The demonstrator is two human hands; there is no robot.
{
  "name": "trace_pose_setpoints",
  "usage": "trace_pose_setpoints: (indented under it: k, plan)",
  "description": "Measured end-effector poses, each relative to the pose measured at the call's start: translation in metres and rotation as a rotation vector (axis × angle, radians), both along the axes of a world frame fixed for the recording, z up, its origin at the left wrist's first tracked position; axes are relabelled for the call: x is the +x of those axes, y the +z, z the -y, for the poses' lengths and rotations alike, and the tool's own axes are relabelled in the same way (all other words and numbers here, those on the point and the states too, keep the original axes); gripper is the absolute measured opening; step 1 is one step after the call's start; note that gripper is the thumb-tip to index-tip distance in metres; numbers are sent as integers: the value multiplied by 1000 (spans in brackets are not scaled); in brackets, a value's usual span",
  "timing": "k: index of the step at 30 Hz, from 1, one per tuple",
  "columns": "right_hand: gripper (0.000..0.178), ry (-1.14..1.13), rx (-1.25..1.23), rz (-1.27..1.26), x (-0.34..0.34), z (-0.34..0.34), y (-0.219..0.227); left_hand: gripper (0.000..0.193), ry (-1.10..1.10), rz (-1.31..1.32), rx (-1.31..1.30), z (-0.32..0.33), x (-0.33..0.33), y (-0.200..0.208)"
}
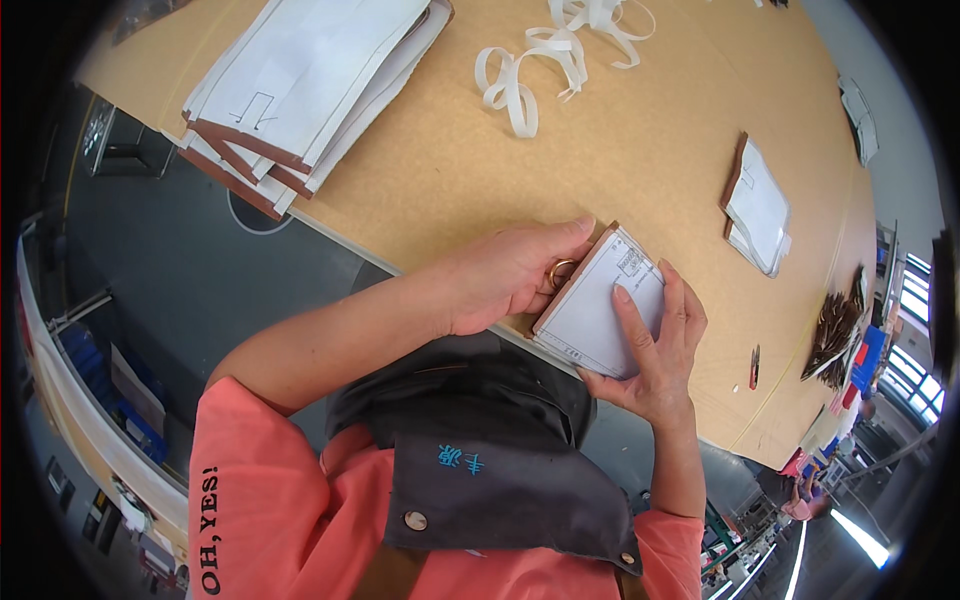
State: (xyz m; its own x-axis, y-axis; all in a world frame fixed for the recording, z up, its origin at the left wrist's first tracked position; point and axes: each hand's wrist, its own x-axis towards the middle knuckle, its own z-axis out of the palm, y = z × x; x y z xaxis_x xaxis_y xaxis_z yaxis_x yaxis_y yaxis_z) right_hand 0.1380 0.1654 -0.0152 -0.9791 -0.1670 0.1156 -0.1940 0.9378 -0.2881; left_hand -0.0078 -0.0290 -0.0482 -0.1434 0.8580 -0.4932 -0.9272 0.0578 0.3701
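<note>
panel: brown-edged white panel (612, 300) above tabletop (430, 190) near its edge | right hand (665, 350): clamped on panel, thumb across face, apparently steadying it, brown edge exposed | left hand (515, 275): curled at that edge, cannot tell if pinching | around: white strips (517, 95) beyond, larger panel stack (315, 75) forward-left, small red tool (755, 367) right, apart from hands

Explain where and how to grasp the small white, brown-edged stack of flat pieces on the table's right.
Pinch the stack midway along its near edge, the right hand coming from that side, thumb above, fingers under: it lies flat, and its layers stagger there, so probably gather them all.
</note>
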Motion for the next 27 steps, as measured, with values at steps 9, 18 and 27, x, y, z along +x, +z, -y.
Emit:
trace_pose_setpoints:
  k: [9,18,27]
  plan:
    - [83,5,-3,9,0,-1,-1,61,0,-3,8,0,0,1]
    - [83,10,-16,-5,0,-2,-3,61,-3,-5,15,-1,1,-1]
    - [83,16,-10,-13,0,-3,-6,61,-14,-17,-4,-2,1,0]
